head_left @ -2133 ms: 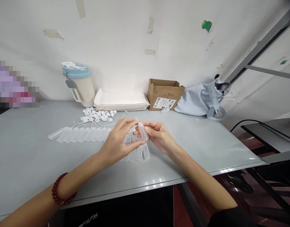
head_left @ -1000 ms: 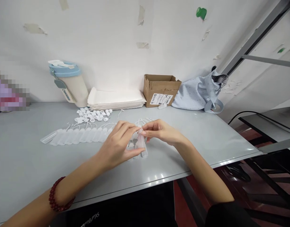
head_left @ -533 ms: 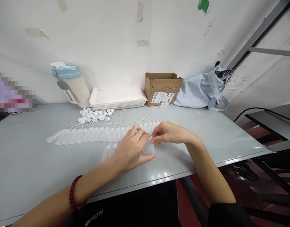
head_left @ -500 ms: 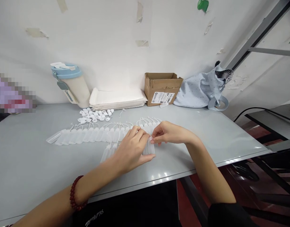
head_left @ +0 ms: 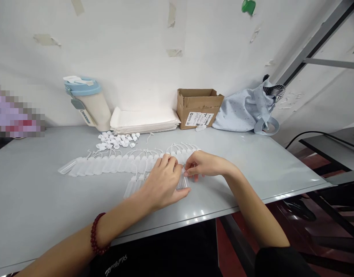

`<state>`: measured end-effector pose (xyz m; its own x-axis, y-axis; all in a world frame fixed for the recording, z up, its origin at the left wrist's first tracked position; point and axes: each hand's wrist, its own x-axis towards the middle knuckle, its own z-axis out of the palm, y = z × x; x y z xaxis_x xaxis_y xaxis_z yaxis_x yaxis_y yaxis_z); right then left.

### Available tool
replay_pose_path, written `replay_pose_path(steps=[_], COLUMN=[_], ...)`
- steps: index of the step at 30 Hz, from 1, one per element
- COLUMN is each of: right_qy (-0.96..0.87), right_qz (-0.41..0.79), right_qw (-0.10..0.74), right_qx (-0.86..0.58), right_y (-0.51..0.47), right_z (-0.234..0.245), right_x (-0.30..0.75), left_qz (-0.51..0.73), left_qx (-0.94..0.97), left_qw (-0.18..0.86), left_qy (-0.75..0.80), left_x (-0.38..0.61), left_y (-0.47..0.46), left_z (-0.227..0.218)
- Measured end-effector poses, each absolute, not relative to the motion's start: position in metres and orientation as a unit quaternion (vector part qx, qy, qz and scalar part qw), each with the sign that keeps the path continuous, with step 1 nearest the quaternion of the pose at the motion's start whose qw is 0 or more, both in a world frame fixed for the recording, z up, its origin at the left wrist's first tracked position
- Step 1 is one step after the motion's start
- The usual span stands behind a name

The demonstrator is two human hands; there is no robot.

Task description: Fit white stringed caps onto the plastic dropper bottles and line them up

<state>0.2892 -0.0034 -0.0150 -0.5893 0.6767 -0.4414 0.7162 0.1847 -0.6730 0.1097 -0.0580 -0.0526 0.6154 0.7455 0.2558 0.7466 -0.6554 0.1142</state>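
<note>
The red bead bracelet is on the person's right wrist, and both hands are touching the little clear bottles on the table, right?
Not quite. The red bead bracelet is on the left wrist, not the right; the head view shows it. Both the left hand and the right hand are indeed touching the little clear bottles on the table.

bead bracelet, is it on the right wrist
No, the red bead bracelet sits on the wrist of the left hand, while the right hand has a bare wrist.

Left hand (head_left: 163, 184) curls palm-down while right hand (head_left: 205, 165) pinches just beside it.
</note>
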Motion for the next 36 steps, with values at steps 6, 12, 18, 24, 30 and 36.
replay_pose_path(steps=[6, 12, 18, 24, 30, 36], right_qy=[0.757, 0.75, 0.753, 0.742, 0.719, 0.727], right_qz=[-0.477, -0.493, -0.491, -0.505, -0.483, -0.168], right_qw=[0.032, 0.04, 0.053, 0.041, -0.135, -0.303], right_qx=[0.445, 0.439, 0.434, 0.439, 0.481, 0.593], right_y=[-0.002, 0.001, 0.004, 0.006, 0.019, 0.063], right_z=[-0.018, -0.02, -0.019, -0.012, -0.019, -0.053], right_x=[0.289, 0.29, 0.291, 0.299, 0.31, 0.323], left_qz=[-0.139, -0.145, -0.237, -0.291, -0.3, -0.187], left_qx=[-0.899, -0.9, -0.862, -0.798, -0.728, -0.754], left_qw=[0.009, -0.019, -0.065, -0.088, -0.111, -0.046], left_qy=[-0.414, -0.41, -0.443, -0.521, -0.606, -0.628], left_x=[0.109, 0.107, 0.084, 0.061, 0.045, 0.013], left_y=[-0.059, -0.06, -0.052, -0.039, -0.025, 0.021], left_z=[-0.054, -0.052, -0.042, -0.03, -0.027, -0.037])
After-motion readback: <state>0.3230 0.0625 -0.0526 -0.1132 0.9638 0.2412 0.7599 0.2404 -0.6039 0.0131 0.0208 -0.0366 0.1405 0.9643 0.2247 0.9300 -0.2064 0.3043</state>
